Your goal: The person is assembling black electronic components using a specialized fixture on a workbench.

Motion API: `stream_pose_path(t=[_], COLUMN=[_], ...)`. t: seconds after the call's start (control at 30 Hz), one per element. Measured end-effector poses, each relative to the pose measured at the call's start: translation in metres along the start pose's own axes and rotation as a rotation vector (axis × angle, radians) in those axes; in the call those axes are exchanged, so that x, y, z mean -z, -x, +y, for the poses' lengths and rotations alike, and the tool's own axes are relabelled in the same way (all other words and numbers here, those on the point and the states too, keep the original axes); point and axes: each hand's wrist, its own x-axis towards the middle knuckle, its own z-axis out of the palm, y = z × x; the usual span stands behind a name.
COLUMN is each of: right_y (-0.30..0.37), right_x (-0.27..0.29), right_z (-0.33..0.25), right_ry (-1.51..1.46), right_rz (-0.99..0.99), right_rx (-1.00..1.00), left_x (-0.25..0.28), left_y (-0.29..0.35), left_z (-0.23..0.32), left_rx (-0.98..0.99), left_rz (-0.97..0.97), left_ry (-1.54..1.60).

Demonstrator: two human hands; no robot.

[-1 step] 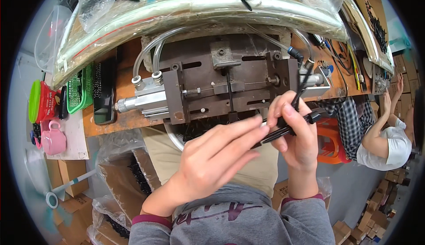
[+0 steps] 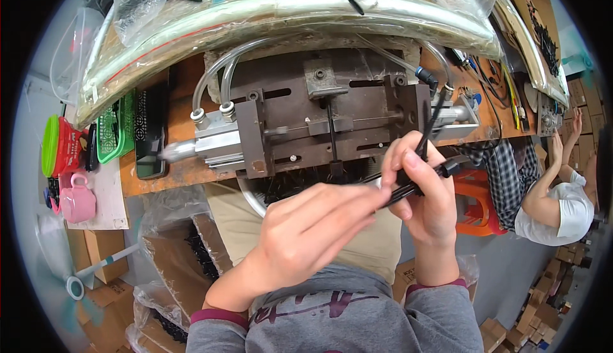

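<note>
A bundle of black plastic cable ties [image 2: 403, 193] is gripped in my right hand [image 2: 424, 193], its thumb and fingers closed round them. Their long tails stick up above the fingers, and a thick head pokes out to the right. My left hand [image 2: 313, 228] reaches across with straight fingers, slightly blurred, the tips touching the bundle; its thumb is hidden. Beyond both hands is a brown metal fixture [image 2: 281, 149] with a silver air cylinder [image 2: 220, 145] on its left and another cylinder [image 2: 456, 115] on its right. One black tie [image 2: 331, 133] lies across the fixture's middle.
Clear hoses [image 2: 214, 75] arch behind the fixture. A plastic-wrapped shelf [image 2: 287, 15] bears more black ties. Left are a phone [image 2: 151, 142], a green basket [image 2: 116, 129] and a pink cup [image 2: 78, 201]. A fan [image 2: 75, 287] stands lower left; another person [image 2: 555, 206] sits at right.
The fingers of my left hand have drawn together and moved slightly right against the bundle. The left cylinder's outer end and the rod inside the fixture are now blurred by motion.
</note>
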Motion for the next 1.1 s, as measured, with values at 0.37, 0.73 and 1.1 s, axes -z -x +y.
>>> stream_pose_path(t=[0.37, 0.73, 1.1], right_y=[-0.003, 0.007, 0.012], right_x=[0.016, 0.01, 0.0], right_z=[-0.003, 0.006, 0.03], right_ry=[-0.038, 0.184, 0.8], right_rz=[0.088, 0.121, 0.163], right_rx=[0.239, 0.127, 0.314], left_x=[0.008, -0.005, -0.006], left_y=[0.009, -0.002, 0.001], left_z=[0.007, -0.017, 0.003], left_rx=[0.255, 0.103, 0.068], left_rz=[0.069, -0.091, -0.006], left_ry=[-0.111, -0.573, -0.084])
